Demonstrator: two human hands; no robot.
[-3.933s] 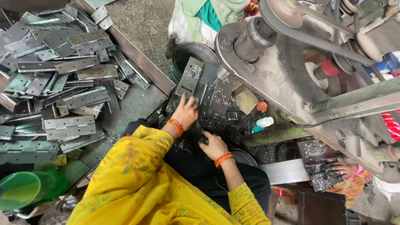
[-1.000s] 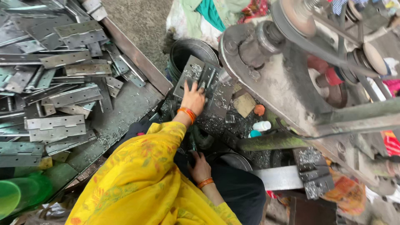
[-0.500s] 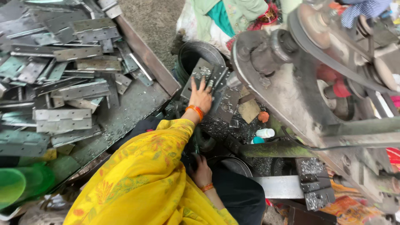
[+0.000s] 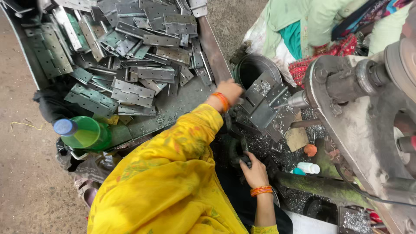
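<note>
My left hand (image 4: 229, 92), with an orange bangle at the wrist, grips the left edge of a grey metal hinge (image 4: 265, 105). The hinge lies opened out in front of the machine's drill spindle (image 4: 299, 99), over a bed of metal shavings. Lower down, my right hand (image 4: 255, 172) is closed round a dark lever handle (image 4: 237, 152) beside the machine. My yellow sleeve (image 4: 173, 173) covers much of the foreground.
A metal tray (image 4: 182, 104) at the left holds a heap of several hinges (image 4: 130, 93). A green bottle with a blue cap (image 4: 82, 132) lies by its corner. A dark bucket (image 4: 253, 69) stands behind the hinge. Another person in green clothing (image 4: 312, 21) sits at top right. The grey machine (image 4: 364, 125) fills the right.
My head has shifted, so the tray now fills more of the view. My left hand went from lying flat on the hinge to gripping its left edge. My right hand stays low on the lever.
</note>
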